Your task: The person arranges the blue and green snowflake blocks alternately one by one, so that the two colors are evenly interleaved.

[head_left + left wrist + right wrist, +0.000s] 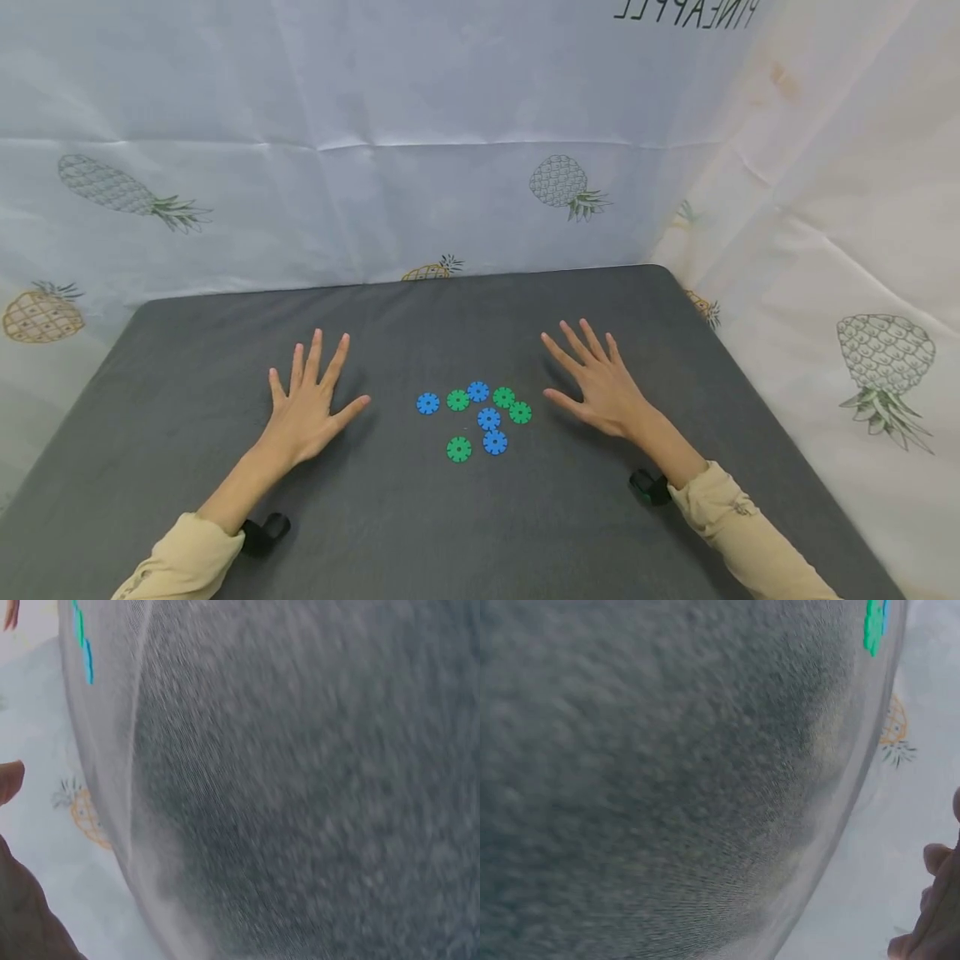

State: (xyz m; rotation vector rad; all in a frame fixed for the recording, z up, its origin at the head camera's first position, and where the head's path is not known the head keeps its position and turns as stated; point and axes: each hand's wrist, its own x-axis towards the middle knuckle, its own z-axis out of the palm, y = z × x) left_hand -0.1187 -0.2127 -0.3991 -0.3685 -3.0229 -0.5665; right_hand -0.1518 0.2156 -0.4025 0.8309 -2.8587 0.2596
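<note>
Several flat notched discs, some blue (427, 403) and some green (459, 449), lie in a loose group on the dark grey table. Each has small slots round its edge. To their left, my left hand (303, 417) is spread with straight fingers, palm down, holding nothing. On the other side my right hand (603, 392) is spread likewise, its thumb nearest a green disc (520, 412). Neither hand touches a disc. In the left wrist view a thumb (9, 781) shows at the edge; the right wrist view catches part of the right hand (937, 907).
A grey cloth (375, 533) covers the table, whose far edge meets a white curtain (420, 83) printed with pineapples. More curtain (840, 233) hangs along the right side. Black wrist straps (266, 533) sit at both cuffs.
</note>
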